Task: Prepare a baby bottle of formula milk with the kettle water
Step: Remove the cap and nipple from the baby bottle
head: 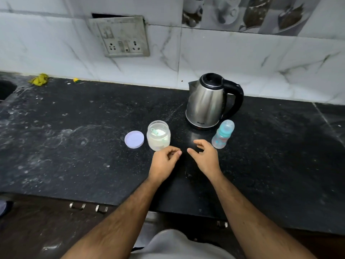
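Note:
A steel kettle with a black handle stands at the back of the black counter. A capped baby bottle with a teal collar stands just right of its base. An open clear jar of white formula powder holds a pale green scoop, and its lilac lid lies flat to the left. My left hand hovers just in front of the jar with fingers loosely curled, holding nothing. My right hand hovers left of the bottle, fingers relaxed and spread, empty.
A sink edge shows at far left. Yellow scraps lie by the tiled wall, under a socket plate. Drawer handles sit below the counter's front edge.

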